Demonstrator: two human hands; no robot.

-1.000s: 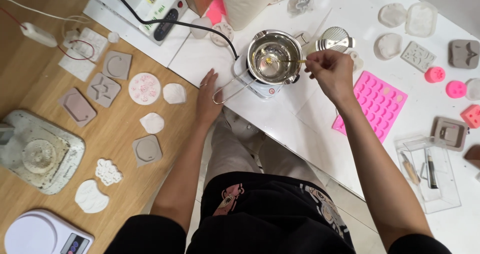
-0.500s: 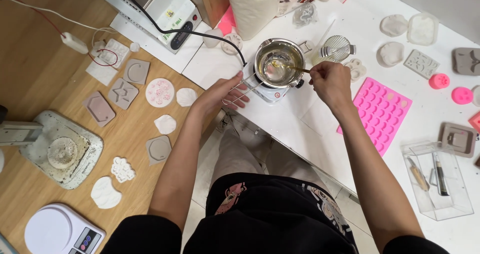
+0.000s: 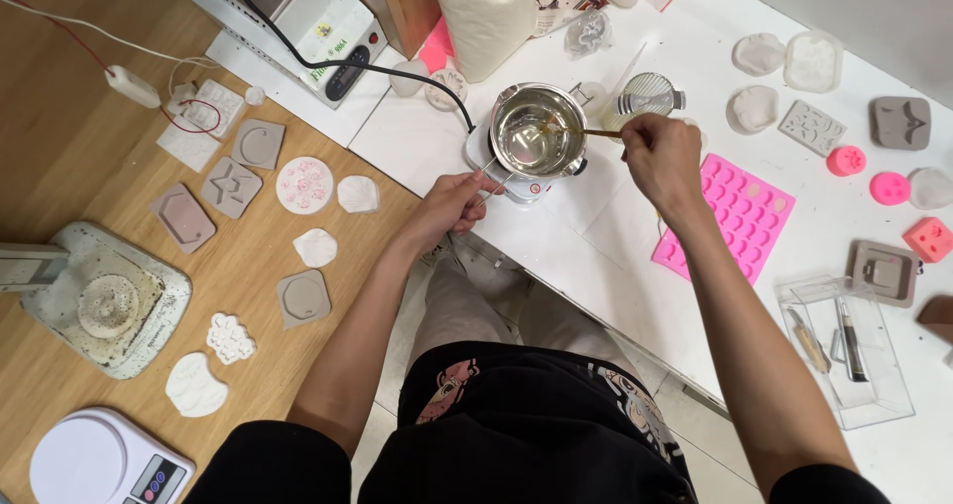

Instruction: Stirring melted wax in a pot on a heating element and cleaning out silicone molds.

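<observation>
Near the white surface's [image 3: 615, 266] front edge, the small steel melting pot [image 3: 536, 132] sits on its white heater. The left hand [image 3: 452, 206] grips the wire handle, steadying it; the right hand [image 3: 660, 156] pinches a thin stirring stick [image 3: 586, 133] dipped in the liquid.

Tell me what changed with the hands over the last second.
The left hand left the white table, moved toward the metal melting pot, and its fingers closed on the pot's wire handle. The right hand kept holding the stirring stick in the pot. The pink mould stayed put.
</observation>
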